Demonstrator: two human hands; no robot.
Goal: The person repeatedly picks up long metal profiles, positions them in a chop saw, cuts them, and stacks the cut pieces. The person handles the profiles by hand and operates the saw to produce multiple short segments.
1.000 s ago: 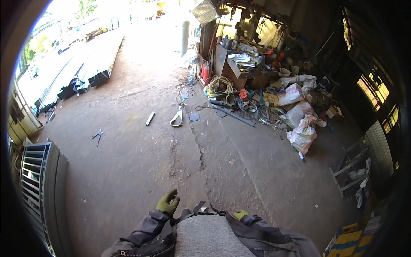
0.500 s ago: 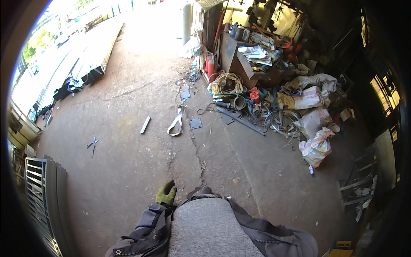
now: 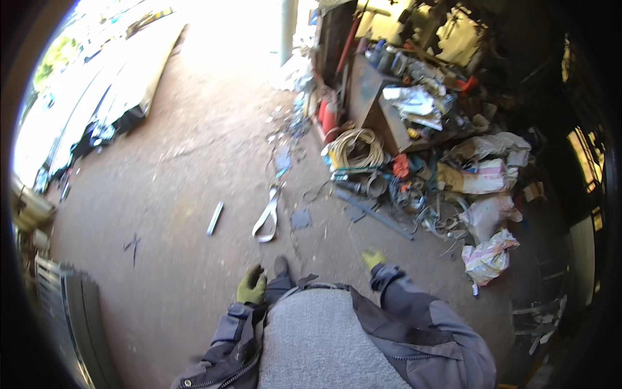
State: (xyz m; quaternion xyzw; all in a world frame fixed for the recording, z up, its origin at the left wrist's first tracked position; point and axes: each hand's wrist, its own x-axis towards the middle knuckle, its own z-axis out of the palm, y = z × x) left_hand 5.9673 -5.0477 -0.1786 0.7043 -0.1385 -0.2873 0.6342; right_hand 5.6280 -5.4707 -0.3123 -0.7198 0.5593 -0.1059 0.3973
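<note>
My left hand (image 3: 251, 286), in a yellow-green glove with dark fingertips, hangs low in front of me. Its thumb stands apart from loosely bent fingers, and nothing shows in it. My right hand (image 3: 374, 258), gloved in the same colour, is held out over the floor on the right; motion smears its fingers. Neither hand touches any object I can see. Ahead on the floor lie a looped white strap (image 3: 264, 223), a short metal bar (image 3: 215, 218) and a flat square plate (image 3: 300, 218). A dark plier-like tool (image 3: 133, 249) lies farther left.
A cluttered metal bench (image 3: 369, 91) stands ahead right, with coiled hose (image 3: 356, 149), cables and sacks (image 3: 489, 257) around it. A long blue-grey bar (image 3: 374, 214) lies before this heap. Long metal profiles (image 3: 139, 84) are stacked far left, slatted frames (image 3: 81, 318) near left.
My right hand has come into view on the right. The floor items sit lower in the picture, and one of my shoes now shows ahead. My left hand stays low.
</note>
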